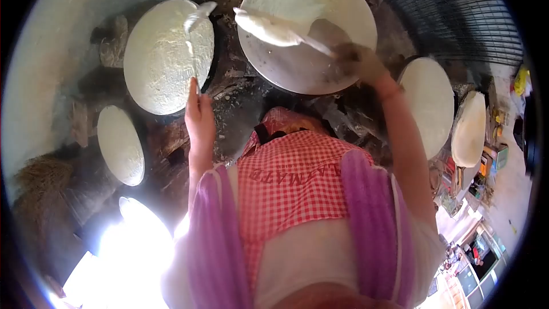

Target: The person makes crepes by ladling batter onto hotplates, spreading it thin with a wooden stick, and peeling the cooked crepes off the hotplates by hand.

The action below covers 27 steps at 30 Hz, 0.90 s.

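1. Left hand (200,115): upright, fingers pinching the thin handle of a white-coated utensil (198,18); utensil end is over the upper right edge of the left round pan (154,63).
2. Left round pan: pale, rough-looking layer across it.
3. Right hand (360,62): motion-blurred, fingers closed on the handle of a white-smeared paddle (269,28); exact finger placement can't tell.
4. Paddle: tilted, over the large round pan (286,67), head toward the pan's left rim.
5. Large round pan: pale coating on upper part, greyish bare area lower down, dark shadow near the right hand.
6. Small pale disc (120,146) below the left round pan, apart from it.
7. Right side: pale round disc (429,106), beside it a browner-edged disc (469,130).
8. Person wears red checked apron (294,177), purple cloth (374,194) over shoulders.
9. Lower left: strong glare, detail unreadable.
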Available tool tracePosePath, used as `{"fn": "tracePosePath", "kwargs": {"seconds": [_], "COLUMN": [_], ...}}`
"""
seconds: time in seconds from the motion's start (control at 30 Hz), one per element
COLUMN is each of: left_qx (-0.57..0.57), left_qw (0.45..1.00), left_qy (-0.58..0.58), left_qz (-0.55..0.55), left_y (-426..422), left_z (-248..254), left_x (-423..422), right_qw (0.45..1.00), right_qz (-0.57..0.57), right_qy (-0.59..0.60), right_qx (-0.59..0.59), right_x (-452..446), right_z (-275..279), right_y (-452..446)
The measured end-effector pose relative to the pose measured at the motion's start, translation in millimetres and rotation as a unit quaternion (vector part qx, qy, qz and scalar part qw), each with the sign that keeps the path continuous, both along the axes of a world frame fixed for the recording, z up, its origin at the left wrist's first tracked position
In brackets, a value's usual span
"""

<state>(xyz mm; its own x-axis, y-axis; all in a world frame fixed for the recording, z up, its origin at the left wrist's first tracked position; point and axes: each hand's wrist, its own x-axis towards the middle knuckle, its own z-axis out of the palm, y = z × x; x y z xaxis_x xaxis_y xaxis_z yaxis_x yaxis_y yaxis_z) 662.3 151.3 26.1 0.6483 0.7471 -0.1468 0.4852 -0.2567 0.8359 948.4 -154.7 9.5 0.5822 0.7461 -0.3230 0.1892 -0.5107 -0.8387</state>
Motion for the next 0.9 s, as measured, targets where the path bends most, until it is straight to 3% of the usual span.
{"fn": "tracePosePath", "kwargs": {"seconds": [0.1, 0.13, 0.2, 0.23, 0.3, 0.33, 0.47, 0.53, 0.6, 0.67, 0.7, 0.8, 0.83, 0.9], "left_qx": [0.098, 0.131, 0.183, 0.187, 0.198, 0.211, 0.139, 0.117, 0.095, 0.068, 0.062, 0.030, 0.026, -0.214], "left_qw": [0.994, 0.988, 0.977, 0.977, 0.973, 0.973, 0.986, 0.985, 0.981, 0.969, 0.962, 0.942, 0.936, 0.932], "left_qy": [0.005, -0.002, -0.020, -0.020, 0.051, 0.027, 0.068, 0.059, 0.052, 0.033, 0.015, -0.050, -0.066, -0.118], "left_qz": [-0.052, -0.077, -0.108, -0.103, -0.104, -0.094, -0.069, -0.116, -0.161, -0.235, -0.266, -0.330, -0.346, -0.266], "left_y": [-12.9, -21.8, -35.5, -40.0, -49.8, -58.7, -93.6, -102.8, -109.3, -108.2, -106.5, -91.2, -85.9, -79.8], "left_z": [-4.9, 6.2, 8.6, 5.5, -2.3, -7.2, 2.0, 4.2, 8.5, 5.0, -0.9, -28.7, -43.6, -15.0], "left_x": [-4.2, -0.2, 2.9, 7.9, 6.0, 2.2, -26.5, -49.2, -63.3, -66.8, -63.7, -32.7, -26.6, -23.7], "right_qw": [0.997, 0.992, 0.967, 0.968, 0.989, 0.987, 0.997, 0.990, 0.993, 0.966, 0.966, 0.964, 0.948, 0.853], "right_qz": [-0.079, -0.093, -0.235, -0.230, -0.087, -0.052, -0.069, -0.114, -0.097, -0.160, -0.162, -0.225, -0.302, -0.489], "right_qy": [0.007, -0.073, 0.075, 0.075, -0.082, -0.137, -0.009, 0.066, 0.005, -0.186, -0.188, -0.015, 0.039, 0.146], "right_qx": [0.022, 0.039, 0.069, 0.072, 0.089, 0.060, 0.023, -0.042, -0.069, -0.078, -0.077, -0.142, -0.090, 0.111], "right_x": [-7.2, 9.5, 8.2, 4.5, -4.7, -11.9, -58.3, -83.4, -128.0, -178.2, -197.2, -254.8, -260.7, -254.3], "right_z": [-25.7, -53.1, -41.4, -37.6, -38.3, -44.1, -13.7, -16.5, 2.7, -70.3, -100.3, -171.3, -160.5, -95.7], "right_y": [-54.5, -71.4, -67.3, -51.2, -22.0, -14.2, -40.9, -76.8, -95.1, -125.0, -134.1, -128.8, -103.9, -21.3]}}
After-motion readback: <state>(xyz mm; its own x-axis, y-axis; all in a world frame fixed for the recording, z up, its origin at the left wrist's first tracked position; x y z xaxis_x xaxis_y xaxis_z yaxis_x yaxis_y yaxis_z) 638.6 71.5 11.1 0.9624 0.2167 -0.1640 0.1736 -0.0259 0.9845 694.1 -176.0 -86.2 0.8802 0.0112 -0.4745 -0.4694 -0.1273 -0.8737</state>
